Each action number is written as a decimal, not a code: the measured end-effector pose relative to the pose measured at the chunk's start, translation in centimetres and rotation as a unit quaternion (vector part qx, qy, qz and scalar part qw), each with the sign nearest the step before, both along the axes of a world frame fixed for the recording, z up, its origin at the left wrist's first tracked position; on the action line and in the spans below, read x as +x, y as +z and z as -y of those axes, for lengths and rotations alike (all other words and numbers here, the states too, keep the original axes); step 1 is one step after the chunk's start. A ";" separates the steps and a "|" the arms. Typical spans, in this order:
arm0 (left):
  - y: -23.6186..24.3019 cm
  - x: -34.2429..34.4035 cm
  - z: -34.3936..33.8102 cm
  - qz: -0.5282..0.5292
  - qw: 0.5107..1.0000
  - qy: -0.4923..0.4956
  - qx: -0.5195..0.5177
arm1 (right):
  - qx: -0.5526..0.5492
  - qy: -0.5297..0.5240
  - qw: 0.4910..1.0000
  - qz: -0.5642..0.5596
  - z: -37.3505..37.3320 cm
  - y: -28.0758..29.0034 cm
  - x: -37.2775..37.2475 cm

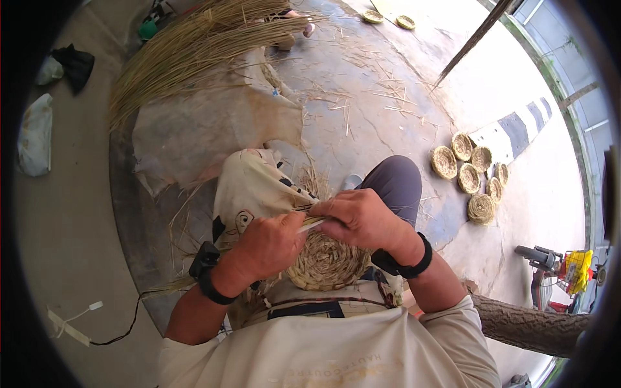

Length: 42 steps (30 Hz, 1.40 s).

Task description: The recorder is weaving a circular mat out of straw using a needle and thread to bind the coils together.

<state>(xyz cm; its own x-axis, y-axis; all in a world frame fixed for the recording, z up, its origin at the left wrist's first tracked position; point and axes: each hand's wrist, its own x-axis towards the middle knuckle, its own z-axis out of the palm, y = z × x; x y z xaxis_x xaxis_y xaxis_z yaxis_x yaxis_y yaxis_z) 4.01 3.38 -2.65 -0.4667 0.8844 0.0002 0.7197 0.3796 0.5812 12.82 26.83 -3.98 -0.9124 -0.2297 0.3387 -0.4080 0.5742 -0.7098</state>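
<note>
A round coiled straw basket rests in my lap, its spiral bottom facing up. My left hand is closed at the basket's far left edge, thumb and fingers pinched on a bundle of straw. Across from it, my right hand grips the same straw at the far rim, fingers curled. Between the two hands a pale, thin flat strip shows; whether it is straw or a tool I cannot tell. My fingers partly hide the far rim. Loose straw ends stick out beyond my hands.
A large bundle of long straw lies at the far left by a pale sheet. Several finished baskets sit on the ground at the right, near a striped board. A log and a bicycle are at the lower right.
</note>
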 end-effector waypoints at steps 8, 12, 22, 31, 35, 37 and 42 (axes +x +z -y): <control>1.4 -0.3 -1.0 0.012 0.999 -0.023 0.023 | -0.719 -0.006 0.672 0.174 -4.0 1.7 -1.0; 1.3 -0.3 -0.9 -0.021 0.999 -0.030 0.020 | -0.567 -0.017 0.818 0.092 0.6 4.4 -3.6; 1.0 -1.0 0.3 0.082 0.996 0.001 0.022 | -0.229 0.281 0.929 0.068 6.5 1.4 3.7; 0.0 -1.9 -0.3 0.124 0.992 0.013 -0.023 | -0.157 0.252 0.951 0.086 4.1 1.6 3.8; -0.2 -2.4 0.7 0.096 0.993 0.061 0.027 | -0.053 0.076 0.995 0.039 -1.5 4.8 5.9; -0.3 -3.7 1.7 0.021 0.990 0.130 0.050 | -0.086 -0.071 0.985 0.132 -5.3 4.5 8.7; -0.3 -9.5 6.7 -0.138 0.962 0.234 0.030 | 0.016 -0.496 0.848 0.186 -16.6 2.8 16.9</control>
